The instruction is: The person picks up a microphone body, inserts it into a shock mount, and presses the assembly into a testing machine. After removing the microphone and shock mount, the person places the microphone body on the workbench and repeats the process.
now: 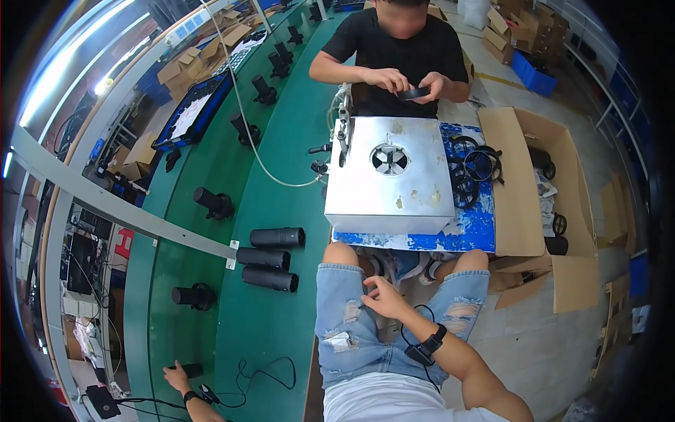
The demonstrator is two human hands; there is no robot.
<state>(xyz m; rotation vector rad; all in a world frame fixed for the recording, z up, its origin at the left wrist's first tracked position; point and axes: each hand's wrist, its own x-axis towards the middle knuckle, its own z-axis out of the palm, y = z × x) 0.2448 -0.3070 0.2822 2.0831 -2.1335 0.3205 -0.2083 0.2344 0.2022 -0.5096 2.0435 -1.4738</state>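
The person sits with both knees tucked under the edge of a silver metal box [390, 176] that rests on a blue board [471, 225], close enough to reach its round fan-like opening. The right hand [383, 297] rests on the left thigh of the torn jeans, fingers loosely curled and holding nothing. The left hand [176, 376] lies far out on the green tabletop [274, 148], just beside a short black cylinder [190, 369]; whether its grip closes on that cylinder cannot be told. Three black tubes [271, 259] lie side by side within reach. Opposite, another person's hands [411, 84] hold a black ring. A cardboard box [538, 204] stands open; its contents are mostly hidden.
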